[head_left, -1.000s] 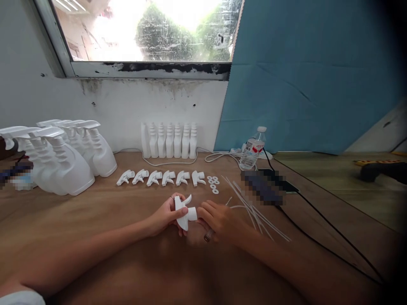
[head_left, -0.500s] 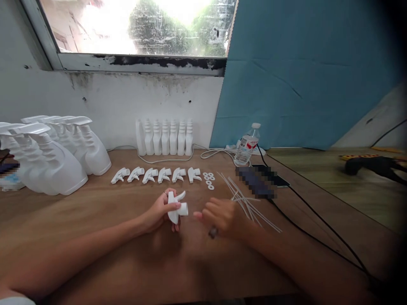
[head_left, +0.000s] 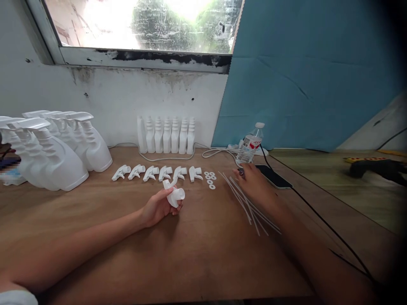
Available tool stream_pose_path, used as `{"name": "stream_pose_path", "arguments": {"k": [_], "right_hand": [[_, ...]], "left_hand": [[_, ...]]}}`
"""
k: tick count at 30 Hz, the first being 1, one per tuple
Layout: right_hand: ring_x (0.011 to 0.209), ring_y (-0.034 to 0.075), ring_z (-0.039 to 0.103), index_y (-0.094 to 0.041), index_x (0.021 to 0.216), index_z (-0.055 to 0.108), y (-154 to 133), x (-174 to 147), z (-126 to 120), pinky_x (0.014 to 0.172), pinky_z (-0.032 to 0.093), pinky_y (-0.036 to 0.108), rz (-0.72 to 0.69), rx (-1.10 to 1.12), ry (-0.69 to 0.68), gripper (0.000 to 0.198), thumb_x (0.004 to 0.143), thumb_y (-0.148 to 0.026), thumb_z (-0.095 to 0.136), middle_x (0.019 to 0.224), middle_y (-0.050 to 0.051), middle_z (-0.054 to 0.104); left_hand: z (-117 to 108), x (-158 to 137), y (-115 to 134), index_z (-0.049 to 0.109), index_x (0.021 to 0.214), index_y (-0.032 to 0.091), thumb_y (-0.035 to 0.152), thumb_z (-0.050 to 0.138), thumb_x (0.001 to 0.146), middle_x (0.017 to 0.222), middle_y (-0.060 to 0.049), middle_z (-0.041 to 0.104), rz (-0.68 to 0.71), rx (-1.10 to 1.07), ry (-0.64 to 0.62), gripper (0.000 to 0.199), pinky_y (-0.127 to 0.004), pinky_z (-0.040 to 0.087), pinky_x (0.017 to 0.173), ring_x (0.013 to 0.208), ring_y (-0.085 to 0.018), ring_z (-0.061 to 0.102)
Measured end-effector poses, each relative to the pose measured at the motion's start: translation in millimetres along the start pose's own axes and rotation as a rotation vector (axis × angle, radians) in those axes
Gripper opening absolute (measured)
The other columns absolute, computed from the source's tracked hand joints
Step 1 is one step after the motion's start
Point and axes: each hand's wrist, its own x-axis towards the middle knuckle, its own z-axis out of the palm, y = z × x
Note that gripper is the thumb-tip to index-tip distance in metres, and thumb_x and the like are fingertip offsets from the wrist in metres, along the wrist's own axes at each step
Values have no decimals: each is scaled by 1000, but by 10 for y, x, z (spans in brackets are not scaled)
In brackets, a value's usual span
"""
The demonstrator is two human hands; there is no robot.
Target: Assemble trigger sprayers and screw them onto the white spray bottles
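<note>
The left hand [head_left: 157, 206] has its fingers curled around a white trigger sprayer head [head_left: 173, 194], collar opening turned right. The right hand [head_left: 254, 186] lies well apart, fingers loosely spread and flat over the far ends of the thin white dip tubes [head_left: 246, 203], seemingly touching but gripping none. The tubes' long axes run from the fingertips back toward the person, right of the sprayer head.

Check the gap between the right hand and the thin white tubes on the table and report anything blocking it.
Nothing visible blocks it. The right hand lies open over the upper end of the thin white tubes, fingers spread above them. The black phone lies just beside the hand, off the tubes. The left hand holds a white trigger sprayer head, well clear.
</note>
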Motion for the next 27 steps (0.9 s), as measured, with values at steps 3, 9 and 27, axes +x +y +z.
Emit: {"name": "stream_pose_path", "arguments": {"k": [3, 9, 27], "right_hand": [[75, 24, 57, -16, 88, 56, -203, -79, -100, 60, 37, 31, 17, 133, 159, 35, 94, -47, 40, 86, 13, 62], [57, 14, 55, -18, 84, 58, -670, -407, -170, 54, 44, 26, -120, 977, -297, 35, 91, -50, 49, 65, 2, 58], [68, 13, 62, -14, 95, 66, -930, -717, -43, 62, 47, 24, -554, 867, -417, 16, 87, -19, 53, 80, 6, 69]], "left_hand": [[-17, 8, 0, 51, 92, 19, 43, 55, 86, 72, -3, 56, -1, -14, 52, 25, -24, 36, 56, 64, -15, 56], [-17, 25, -7, 46, 81, 18, 38, 59, 83, 59, 1, 49, -39, 48, 95, 24, -21, 30, 50, 52, -11, 48], [29, 48, -67, 46, 84, 17, 30, 63, 76, 76, -2, 56, 46, 221, 170, 23, -21, 39, 46, 56, -11, 50]]}}
